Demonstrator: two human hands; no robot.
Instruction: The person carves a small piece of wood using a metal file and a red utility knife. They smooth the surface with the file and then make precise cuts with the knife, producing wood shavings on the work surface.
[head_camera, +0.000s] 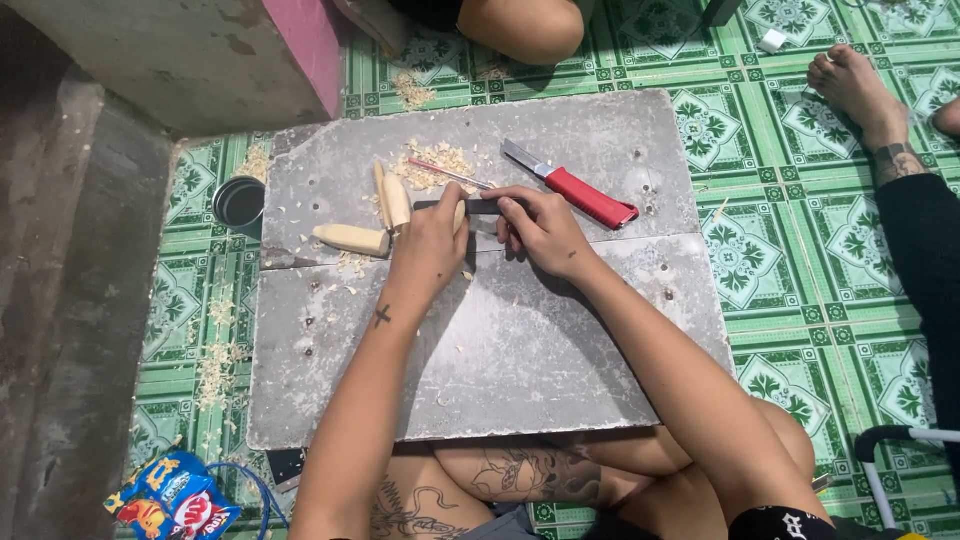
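Note:
My left hand (432, 243) presses a pale wooden piece (459, 215) against the grey board (500, 350); most of the piece is hidden under the fingers. My right hand (545, 230) grips a dark-handled tool (480, 206) that lies across that piece. Just left of my left hand lie two carved pale wood pieces (392, 197) and a longer one (352, 239). A red-handled utility knife (575, 186) with its blade out rests on the board behind my right hand. A thin red pencil (447, 173) lies among wood shavings (432, 163).
A small dark metal cup (240, 201) stands off the board's left edge on the green patterned floor. Shavings litter the floor (213, 372). Snack packets (175, 498) lie at lower left. Another person's knee (522, 27) is beyond the board, and a bare foot (860, 88) at right.

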